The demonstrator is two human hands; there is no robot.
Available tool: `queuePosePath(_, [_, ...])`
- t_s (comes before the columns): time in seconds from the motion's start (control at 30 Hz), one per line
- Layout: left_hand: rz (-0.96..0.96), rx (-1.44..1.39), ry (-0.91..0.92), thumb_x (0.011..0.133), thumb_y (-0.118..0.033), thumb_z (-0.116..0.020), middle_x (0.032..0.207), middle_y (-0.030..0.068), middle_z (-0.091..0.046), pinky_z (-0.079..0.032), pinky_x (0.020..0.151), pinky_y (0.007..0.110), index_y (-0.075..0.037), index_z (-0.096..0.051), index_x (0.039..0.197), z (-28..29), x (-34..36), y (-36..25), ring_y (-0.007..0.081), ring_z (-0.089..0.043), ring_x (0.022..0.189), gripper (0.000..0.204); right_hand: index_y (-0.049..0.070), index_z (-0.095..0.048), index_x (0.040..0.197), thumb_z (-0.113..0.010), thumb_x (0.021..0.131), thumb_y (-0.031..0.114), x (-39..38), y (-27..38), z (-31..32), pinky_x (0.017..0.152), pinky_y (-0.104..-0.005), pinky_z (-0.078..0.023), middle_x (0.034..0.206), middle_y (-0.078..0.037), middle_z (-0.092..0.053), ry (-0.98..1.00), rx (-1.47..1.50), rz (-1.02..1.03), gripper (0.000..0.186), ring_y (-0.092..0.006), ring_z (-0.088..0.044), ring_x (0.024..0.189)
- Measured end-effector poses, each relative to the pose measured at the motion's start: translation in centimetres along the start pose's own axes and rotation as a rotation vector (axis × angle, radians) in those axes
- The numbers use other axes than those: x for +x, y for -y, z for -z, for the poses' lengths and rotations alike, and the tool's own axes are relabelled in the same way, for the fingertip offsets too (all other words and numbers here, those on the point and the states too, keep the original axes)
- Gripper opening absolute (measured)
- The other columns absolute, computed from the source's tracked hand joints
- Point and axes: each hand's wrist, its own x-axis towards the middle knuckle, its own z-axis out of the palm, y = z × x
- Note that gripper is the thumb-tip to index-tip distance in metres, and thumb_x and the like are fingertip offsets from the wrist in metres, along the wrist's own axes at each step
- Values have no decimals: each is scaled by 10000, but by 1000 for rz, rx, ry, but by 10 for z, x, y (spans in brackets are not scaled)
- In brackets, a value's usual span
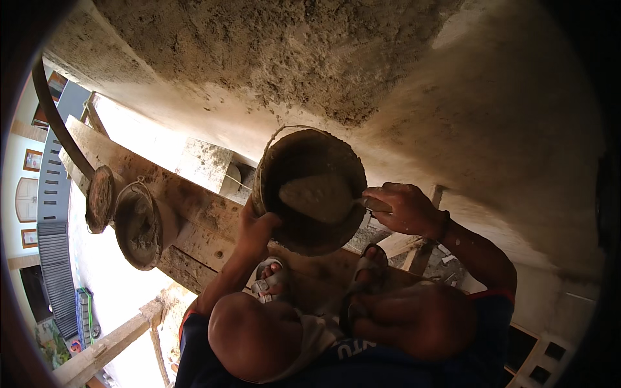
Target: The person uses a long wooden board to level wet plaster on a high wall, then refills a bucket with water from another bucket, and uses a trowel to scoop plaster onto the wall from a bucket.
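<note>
A dark, mortar-crusted bucket (299, 240) is tilted in front of me, its opening turned toward me. My left hand (256, 227) holds its left rim, thumb over the edge and the other fingers mostly hidden behind the wall. The wire handle (278, 132) rests up against the far rim. In my right hand (406, 211) is a trowel (317, 198), gripped by its handle at the bucket's right rim. Its broad blade lies inside the bucket and looks coated with wet grey mortar. How much mortar lies deeper in the bucket is too dark to tell.
I squat on a wooden scaffold plank (200, 216) high above the ground. A second bucket (138, 226) and a round, crusted container (99, 199) stand at the left. Close ahead rises a wall (310, 52) with rough, wet-looking plaster. Timber poles (107, 346) cross below.
</note>
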Motion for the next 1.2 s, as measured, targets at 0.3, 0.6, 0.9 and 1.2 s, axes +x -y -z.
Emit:
queuePosePath(0.3, [15,18,-103,725,60,-540,980,97,-641,-543,699,301,-11,-533,1190,28,-19,2,186,-643,817,471,29,-632,1086,-726,754,172,7,-14,63,723,-364,-501,842,-162,-673,43,265,-3,373,-282,-661,761])
queuePosePath(0.6, [51,3,-134,731,37,-549,858,78,-631,-507,579,263,11,-533,1122,36,-23,4,149,-618,682,392,33,-592,1186,-670,814,213,-4,-10,140,831,-416,-488,1022,-202,-661,-476,-156,-119,420,-361,-640,943])
queuePosePath(0.9, [-13,31,-13,706,41,-524,1005,104,-634,-522,735,283,45,-503,1216,8,-9,-8,162,-626,847,510,86,-608,1043,-629,826,170,19,-2,0,665,-430,-454,789,-134,-529,-97,-492,48,234,-324,-589,768])
queuePosePath(1.2, [-71,73,-20,723,43,-538,870,31,-619,-483,580,230,-7,-528,1176,1,6,8,105,-592,692,456,91,-594,1160,-549,859,198,41,-21,-69,711,-474,-499,764,-213,-642,181,-202,-7,323,-372,-648,779])
